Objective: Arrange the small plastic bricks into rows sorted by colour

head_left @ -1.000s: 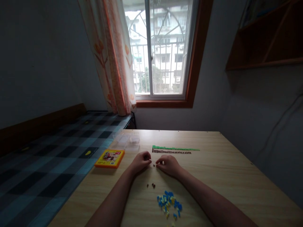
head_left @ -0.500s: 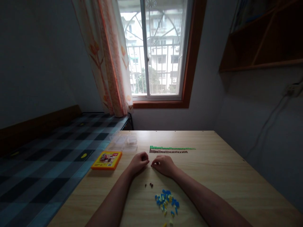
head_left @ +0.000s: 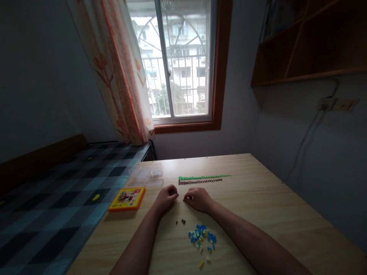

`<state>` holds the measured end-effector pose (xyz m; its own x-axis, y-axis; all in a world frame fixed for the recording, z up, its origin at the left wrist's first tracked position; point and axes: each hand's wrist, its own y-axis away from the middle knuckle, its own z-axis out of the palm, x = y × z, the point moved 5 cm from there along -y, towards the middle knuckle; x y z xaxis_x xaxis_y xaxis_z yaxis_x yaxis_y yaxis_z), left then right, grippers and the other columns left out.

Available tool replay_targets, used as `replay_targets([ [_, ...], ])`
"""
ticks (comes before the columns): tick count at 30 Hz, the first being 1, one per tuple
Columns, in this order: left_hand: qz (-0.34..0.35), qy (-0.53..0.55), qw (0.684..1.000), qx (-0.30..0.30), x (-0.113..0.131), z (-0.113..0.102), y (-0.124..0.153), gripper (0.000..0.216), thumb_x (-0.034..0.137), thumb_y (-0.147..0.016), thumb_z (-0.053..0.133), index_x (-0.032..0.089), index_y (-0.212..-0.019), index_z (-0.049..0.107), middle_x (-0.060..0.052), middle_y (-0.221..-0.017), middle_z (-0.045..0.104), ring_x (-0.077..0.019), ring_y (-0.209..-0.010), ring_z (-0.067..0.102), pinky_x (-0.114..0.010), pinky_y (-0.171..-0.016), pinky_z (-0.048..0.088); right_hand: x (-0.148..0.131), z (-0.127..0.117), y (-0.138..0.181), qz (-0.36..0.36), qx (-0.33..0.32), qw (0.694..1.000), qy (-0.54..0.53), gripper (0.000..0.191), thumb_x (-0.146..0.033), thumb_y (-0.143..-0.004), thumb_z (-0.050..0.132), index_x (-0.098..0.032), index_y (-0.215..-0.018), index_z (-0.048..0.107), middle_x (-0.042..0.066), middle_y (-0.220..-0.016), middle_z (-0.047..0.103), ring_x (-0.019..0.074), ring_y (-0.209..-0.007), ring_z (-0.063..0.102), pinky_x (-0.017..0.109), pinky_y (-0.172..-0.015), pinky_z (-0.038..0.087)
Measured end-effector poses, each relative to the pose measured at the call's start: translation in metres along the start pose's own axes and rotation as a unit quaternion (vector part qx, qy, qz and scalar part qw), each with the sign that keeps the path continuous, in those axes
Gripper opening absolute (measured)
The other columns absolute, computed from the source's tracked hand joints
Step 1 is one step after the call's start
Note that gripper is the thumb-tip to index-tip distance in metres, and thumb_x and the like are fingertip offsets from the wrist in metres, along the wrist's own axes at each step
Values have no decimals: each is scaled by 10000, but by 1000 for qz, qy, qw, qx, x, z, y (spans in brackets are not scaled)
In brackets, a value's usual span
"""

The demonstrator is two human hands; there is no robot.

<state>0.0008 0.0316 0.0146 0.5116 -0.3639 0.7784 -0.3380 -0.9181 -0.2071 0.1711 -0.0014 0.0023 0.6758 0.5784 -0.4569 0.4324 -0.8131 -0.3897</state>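
Note:
My left hand (head_left: pixel 167 197) rests over the middle of the table, thumb and fingers pinched together; whatever lies at its fingertips is too small to name. Just across a narrow gap, my right hand (head_left: pixel 197 199) is also closed in a pinch, fingertips low at the tabletop, with a tiny dark bit there that I cannot make out. Beyond the hands runs a row of small green bricks (head_left: pixel 205 177), and in front of it a row of small brown bricks (head_left: pixel 200 181). A few loose brown pieces (head_left: pixel 183 221) lie nearer me, beside a scattered heap of blue and yellow bricks (head_left: pixel 200 236).
A yellow-orange box (head_left: pixel 127 198) lies at the table's left edge, with clear plastic containers (head_left: pixel 147 175) behind it. To the left stands a bed with a checked cover (head_left: pixel 71 183). The wooden table (head_left: pixel 258 206) reaches toward the window wall.
The view has turned to the right, so window and rows sit further left. Both hands remain pinched near each other, the gap between them slightly wider.

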Motion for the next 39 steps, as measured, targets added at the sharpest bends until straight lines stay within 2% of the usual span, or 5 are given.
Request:
replay_targets([
  [7,-1,5,1000,3,-8,1,-2,106,260,-670,596,157,-683,573,20,-632,544,-128,-628,489,-241,-606,376,44,-33,42,42,55,998,-1,194,-247,-867,557,-219,-860,749,27,-800,695,135,-686,619,229,-673,446],
  [12,6,-5,1000,1,-7,2,-2,102,263,-681,582,162,-692,580,12,-646,557,-135,-639,496,-246,-613,373,116,-88,78,195,154,965,80,248,-293,-885,516,-204,-905,747,66,-926,730,192,-853,659,268,-795,482],
  [16,6,-5,1000,7,-8,2,-3,110,275,-681,583,165,-683,574,11,-639,562,-137,-637,499,-248,-614,374,148,-107,87,255,171,944,122,322,-314,-908,461,-179,-962,749,101,-960,736,220,-872,668,291,-780,481],
  [25,6,-8,1000,14,-10,2,-2,88,247,-675,565,164,-691,588,7,-643,571,-145,-637,510,-252,-613,369,169,-101,68,268,111,943,163,281,-395,-889,536,-258,-936,776,56,-949,759,207,-884,681,245,-733,466],
  [39,-2,1,1000,17,-7,1,-2,70,228,-671,572,160,-682,587,12,-635,559,-141,-631,494,-250,-606,360,169,-98,74,263,102,946,159,300,-404,-896,515,-260,-956,771,46,-956,760,214,-881,690,272,-734,477],
])
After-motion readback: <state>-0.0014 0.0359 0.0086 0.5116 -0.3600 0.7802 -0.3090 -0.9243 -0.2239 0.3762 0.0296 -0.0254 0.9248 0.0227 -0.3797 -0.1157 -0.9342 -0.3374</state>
